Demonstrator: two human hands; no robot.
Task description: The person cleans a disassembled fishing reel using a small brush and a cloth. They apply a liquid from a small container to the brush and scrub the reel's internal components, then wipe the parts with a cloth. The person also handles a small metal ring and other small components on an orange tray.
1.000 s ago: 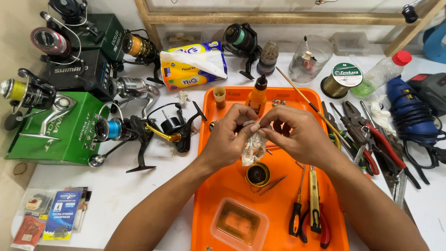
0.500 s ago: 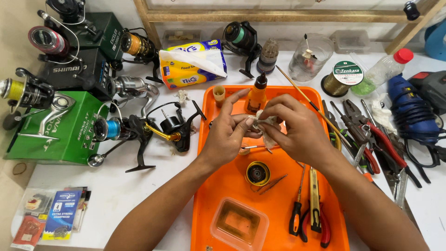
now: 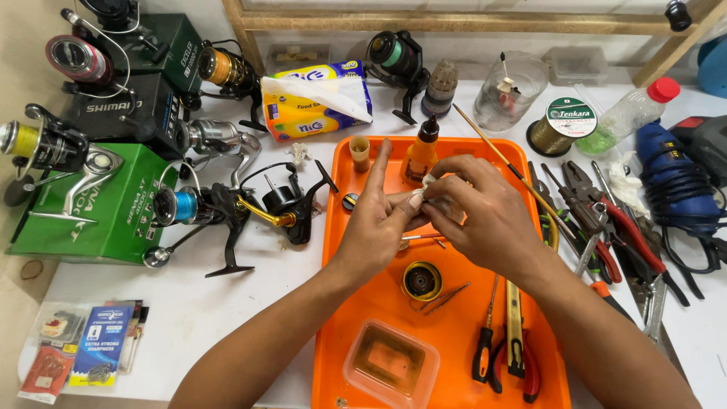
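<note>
Fingers (image 3: 435,191) of right hand (image 3: 485,220) pinch crumpled tissue (image 3: 421,191) against left hand (image 3: 379,223), index extended; tissue soft, light, tear-prone: grip bunched middle.

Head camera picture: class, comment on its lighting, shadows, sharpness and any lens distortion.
Head view: even, soft light with only faint shadows under the left hand and right hand; the flat orange plastic tray and the crumpled white tissue pinched between the fingers look sharp; mild wide-angle bending shows at the wooden frame along the top; little glare.
</note>
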